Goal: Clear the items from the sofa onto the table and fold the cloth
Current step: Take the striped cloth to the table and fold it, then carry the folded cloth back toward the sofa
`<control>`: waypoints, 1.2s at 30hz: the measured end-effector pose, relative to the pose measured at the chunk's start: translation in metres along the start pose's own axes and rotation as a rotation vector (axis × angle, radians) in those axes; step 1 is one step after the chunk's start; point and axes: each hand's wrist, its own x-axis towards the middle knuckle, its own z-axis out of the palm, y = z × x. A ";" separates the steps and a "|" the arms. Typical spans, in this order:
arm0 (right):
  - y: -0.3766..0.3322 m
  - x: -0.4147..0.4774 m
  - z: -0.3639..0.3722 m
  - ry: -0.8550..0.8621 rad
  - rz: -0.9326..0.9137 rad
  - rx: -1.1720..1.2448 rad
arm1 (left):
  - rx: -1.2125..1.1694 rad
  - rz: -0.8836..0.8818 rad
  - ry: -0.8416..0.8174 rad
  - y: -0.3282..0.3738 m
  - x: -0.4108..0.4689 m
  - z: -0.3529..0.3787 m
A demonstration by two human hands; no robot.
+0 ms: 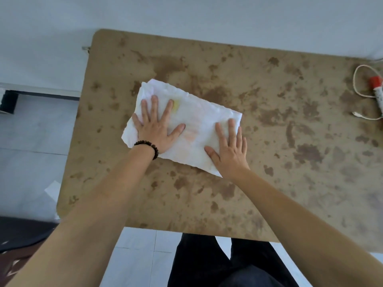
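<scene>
Two hands lie flat on a white cloth [186,123] spread on a mottled brown table [269,183], and we are looking straight down past both bare forearms. Our left hand [156,127], with a dark beaded bracelet [148,147] at the wrist, presses the cloth's left portion, fingers spread apart and pointing away from us. Our right hand [230,151] presses the cloth's right near corner, fingers held loosely together, palm down. Neither hand is gripping anything; both are open and resting on the fabric.

What the next move seems to depend on is the cloth's long axis. It runs from beyond the left hand's fingertips, up and to the left, down to just under the right hand's palm, so it lies on a slant across the table rather than square to us. The cloth already looks folded into a rectangle with crumpled edges and faint yellow and pink marks between the hands. We judge that a further fold would bring one short end over the other, and each hand already sits close to its own end.

Far to the right of the right hand, well apart from the cloth, a white cable [360,92] loops beside a red-capped tube [378,92] at the table's edge. No sofa can be clearly identified.
</scene>
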 end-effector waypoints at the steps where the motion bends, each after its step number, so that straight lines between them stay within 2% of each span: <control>1: -0.003 -0.005 -0.001 0.044 0.011 0.093 | -0.121 -0.009 0.045 -0.003 -0.002 -0.007; 2: -0.008 -0.009 -0.003 0.088 0.042 0.213 | -0.258 -0.055 0.125 -0.006 -0.004 -0.015; 4: -0.019 -0.013 -0.011 0.132 0.191 0.485 | -0.495 -0.256 0.270 -0.017 -0.003 -0.031; 5: -0.022 -0.011 -0.015 0.135 0.297 0.609 | -0.590 -0.386 0.255 -0.024 0.000 -0.041; 7: -0.021 -0.002 -0.021 0.142 0.493 0.810 | -0.787 -0.599 0.038 -0.036 0.008 -0.062; 8: -0.018 0.003 -0.022 0.145 0.572 0.899 | -0.842 -0.632 -0.095 -0.039 0.010 -0.070; 9: -0.015 0.007 -0.024 0.140 0.638 0.979 | -0.858 -0.622 -0.195 -0.042 0.010 -0.076; 11: -0.011 0.013 -0.026 0.099 0.700 1.082 | -0.861 -0.560 -0.292 -0.043 0.010 -0.078; 13: -0.010 0.014 -0.029 0.044 0.670 1.132 | -0.913 -0.519 -0.321 -0.037 0.003 -0.074; 16: -0.006 0.004 -0.044 -0.011 0.558 1.195 | -1.044 -0.480 -0.265 -0.029 -0.017 -0.070; 22: 0.004 -0.041 -0.092 0.001 0.277 1.011 | -1.401 -0.350 -0.243 -0.020 -0.098 -0.077; 24: 0.003 -0.057 -0.109 -0.002 0.211 0.996 | -1.411 -0.350 -0.151 -0.011 -0.126 -0.082; 30: -0.014 -0.103 -0.137 -0.009 0.021 0.910 | -1.443 -0.439 0.312 0.028 -0.214 -0.090; 36: -0.015 -0.146 -0.126 -0.068 -0.181 0.790 | -1.592 -0.591 0.593 0.056 -0.312 -0.063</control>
